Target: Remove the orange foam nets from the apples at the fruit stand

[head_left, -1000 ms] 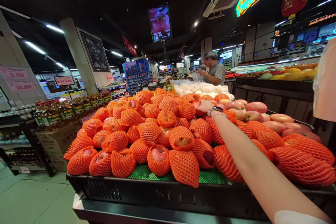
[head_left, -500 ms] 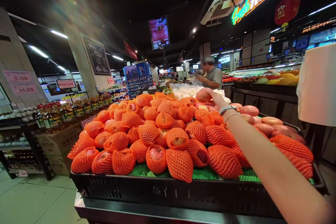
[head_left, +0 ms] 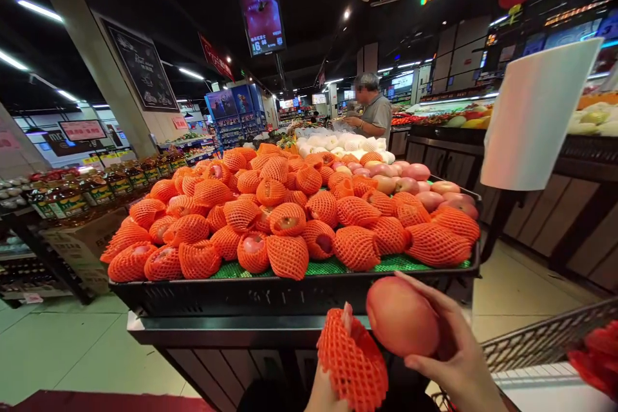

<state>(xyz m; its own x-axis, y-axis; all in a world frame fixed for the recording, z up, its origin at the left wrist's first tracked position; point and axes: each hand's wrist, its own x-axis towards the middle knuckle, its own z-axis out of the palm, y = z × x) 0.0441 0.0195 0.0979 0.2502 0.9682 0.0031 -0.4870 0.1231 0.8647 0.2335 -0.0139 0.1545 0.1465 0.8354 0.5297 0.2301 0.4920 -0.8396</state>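
My right hand (head_left: 454, 354) is low in the frame, fingers wrapped round a bare pinkish-red apple (head_left: 402, 317). Just left of it my left hand (head_left: 333, 393), mostly hidden, pinches an empty orange foam net sleeve (head_left: 352, 364) that nearly touches the apple. Both hands are in front of the black display crate (head_left: 270, 296), which is piled with apples in orange foam nets (head_left: 270, 212). Bare apples (head_left: 410, 177) lie at the crate's far right.
A wire shopping cart (head_left: 541, 341) with orange nets inside stands at the lower right. A white bag roll (head_left: 531, 116) hangs on a stand at the right. Another person (head_left: 371, 112) stands behind the display. Shelves of bottles (head_left: 62, 199) line the left aisle.
My right hand lifted a bare apple off the far pile and drew it back to in front of the crate. My left hand has come into view holding a net sleeve.
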